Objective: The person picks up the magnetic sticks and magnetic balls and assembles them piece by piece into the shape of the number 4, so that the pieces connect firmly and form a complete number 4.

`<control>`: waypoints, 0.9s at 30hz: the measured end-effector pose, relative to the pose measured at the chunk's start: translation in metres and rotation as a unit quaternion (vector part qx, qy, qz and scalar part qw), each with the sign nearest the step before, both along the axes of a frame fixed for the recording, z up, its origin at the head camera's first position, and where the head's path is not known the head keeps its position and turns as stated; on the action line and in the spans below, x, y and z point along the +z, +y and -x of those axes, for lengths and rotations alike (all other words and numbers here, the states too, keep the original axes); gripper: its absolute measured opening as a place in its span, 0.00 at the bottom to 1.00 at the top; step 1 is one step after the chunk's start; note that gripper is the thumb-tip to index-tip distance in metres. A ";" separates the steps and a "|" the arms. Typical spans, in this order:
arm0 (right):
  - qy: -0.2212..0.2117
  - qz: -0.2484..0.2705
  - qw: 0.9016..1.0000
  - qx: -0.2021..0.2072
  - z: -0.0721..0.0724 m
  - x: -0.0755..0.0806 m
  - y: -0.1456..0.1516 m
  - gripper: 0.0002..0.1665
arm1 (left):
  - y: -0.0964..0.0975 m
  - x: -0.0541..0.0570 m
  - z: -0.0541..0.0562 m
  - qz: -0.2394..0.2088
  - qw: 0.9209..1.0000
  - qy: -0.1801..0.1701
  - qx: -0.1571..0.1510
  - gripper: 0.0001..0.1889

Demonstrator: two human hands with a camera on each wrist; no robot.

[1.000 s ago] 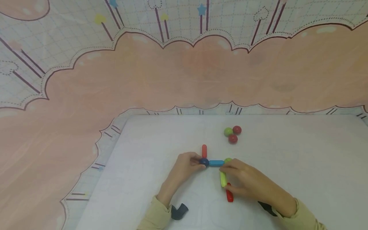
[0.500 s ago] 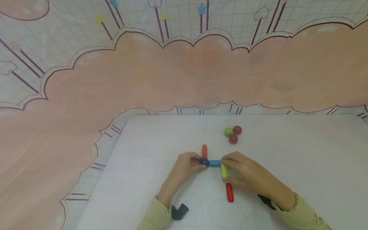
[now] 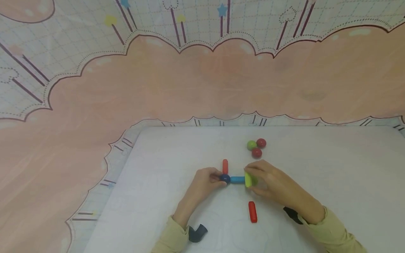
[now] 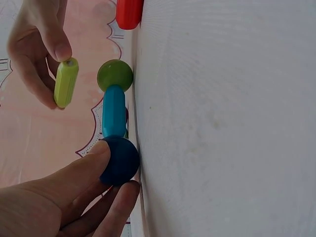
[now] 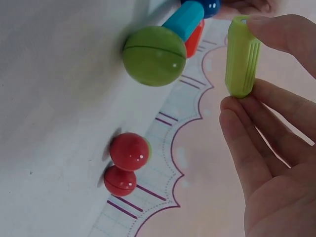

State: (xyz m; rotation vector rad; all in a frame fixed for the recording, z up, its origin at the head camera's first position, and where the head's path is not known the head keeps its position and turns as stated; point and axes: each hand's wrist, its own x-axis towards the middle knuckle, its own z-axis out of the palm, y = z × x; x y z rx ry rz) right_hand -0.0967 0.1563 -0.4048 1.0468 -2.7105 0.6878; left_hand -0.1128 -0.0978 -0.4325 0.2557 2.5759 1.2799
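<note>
Carried farther from the near red rod (image 3: 252,212), the yellow-green rod (image 5: 242,59) now hangs above the green ball (image 5: 154,56), clear of it, its ends pinched between thumb and fingers of the right hand (image 3: 273,181). Left of that ball I see a blue rod (image 3: 237,180) joined, then a dark blue ball (image 4: 122,160), which the left hand (image 3: 205,181) pinches; an orange-red rod (image 3: 225,166) extends to its far side. Beyond, two red balls (image 3: 256,153) and another green ball (image 3: 251,144) cluster on the white table (image 3: 341,175).
</note>
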 end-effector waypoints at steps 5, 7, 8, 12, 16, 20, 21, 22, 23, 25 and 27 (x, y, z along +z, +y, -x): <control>0.003 -0.006 1.000 -0.005 0.006 -0.001 0.001 0.34 | 0.000 -0.001 0.001 -0.002 1.000 0.002 -0.001 0.16; 0.007 -0.002 1.000 -0.006 0.009 -0.002 0.002 0.34 | 0.000 -0.001 0.001 -0.003 1.000 0.003 -0.001 0.16; 0.008 0.000 1.000 -0.007 0.010 -0.002 0.003 0.34 | 0.000 -0.002 0.001 -0.004 1.000 0.003 0.000 0.16; 0.006 0.003 1.000 -0.014 0.015 -0.003 0.004 0.34 | 0.000 -0.002 0.001 -0.006 1.000 0.002 -0.001 0.16; -0.007 0.003 1.000 -0.026 0.019 -0.004 0.005 0.33 | 0.000 -0.002 0.001 -0.006 1.000 0.001 -0.001 0.16; -0.012 0.007 0.999 -0.029 0.022 -0.006 0.006 0.32 | -0.001 -0.002 0.001 -0.006 1.000 0.002 -0.003 0.16; -0.011 0.010 0.999 -0.029 0.023 -0.007 0.007 0.32 | 0.000 -0.002 0.001 -0.005 1.000 0.002 -0.003 0.16; -0.012 0.012 0.999 -0.029 0.024 -0.007 0.007 0.32 | 0.000 -0.002 0.001 -0.005 1.000 0.002 -0.004 0.16; -0.013 0.013 0.999 -0.030 0.024 -0.008 0.007 0.31 | 0.000 -0.002 0.001 -0.005 1.000 0.003 -0.004 0.16; -0.014 0.013 0.999 -0.034 0.026 -0.009 0.008 0.31 | 0.000 -0.002 0.001 -0.006 1.000 0.001 -0.003 0.16; -0.015 0.010 0.999 -0.039 0.027 -0.010 0.008 0.31 | 0.000 -0.002 0.000 -0.005 1.000 0.003 -0.003 0.16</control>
